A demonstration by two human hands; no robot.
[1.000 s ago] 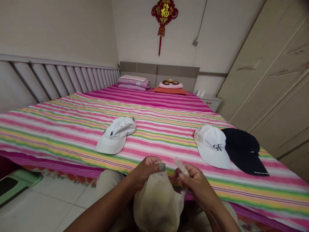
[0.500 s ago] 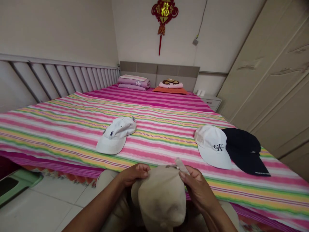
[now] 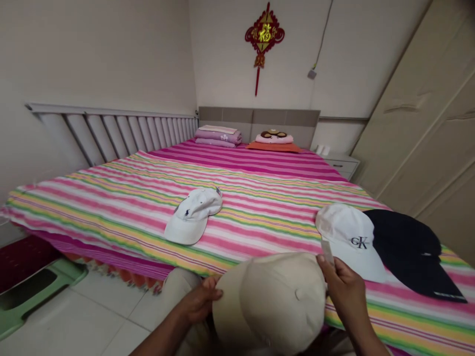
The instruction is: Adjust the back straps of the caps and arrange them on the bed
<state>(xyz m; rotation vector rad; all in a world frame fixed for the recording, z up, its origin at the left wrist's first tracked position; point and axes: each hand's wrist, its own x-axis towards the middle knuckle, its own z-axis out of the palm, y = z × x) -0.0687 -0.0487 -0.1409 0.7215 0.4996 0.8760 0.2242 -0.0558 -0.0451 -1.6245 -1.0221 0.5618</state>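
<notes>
Both my hands hold a beige baseball cap (image 3: pixel 270 301) low in front of me, above the near edge of the bed, with its crown facing up and its back opening hidden. My left hand (image 3: pixel 200 300) grips the cap's left side. My right hand (image 3: pixel 343 291) pinches a pale strap (image 3: pixel 327 252) at the cap's right side, close to a white CK cap (image 3: pixel 349 237). That cap overlaps a navy cap (image 3: pixel 408 252) on the striped bedspread (image 3: pixel 260 232). A white cap with a navy logo (image 3: pixel 193 216) lies further left, apart from my hands.
Folded pink bedding (image 3: pixel 217 136) and a pillow (image 3: pixel 273 141) lie at the headboard (image 3: pixel 259 118). A slatted rail (image 3: pixel 111 133) runs along the left wall, and a cream wardrobe (image 3: pixel 419 118) stands at right. A green stool (image 3: pixel 37 291) sits on the tiled floor (image 3: pixel 85 321).
The beige cap has turned, hiding its metal buckle and showing more crown. My hands have moved apart, with the strap further right. The whole room has shifted rightward in view.
</notes>
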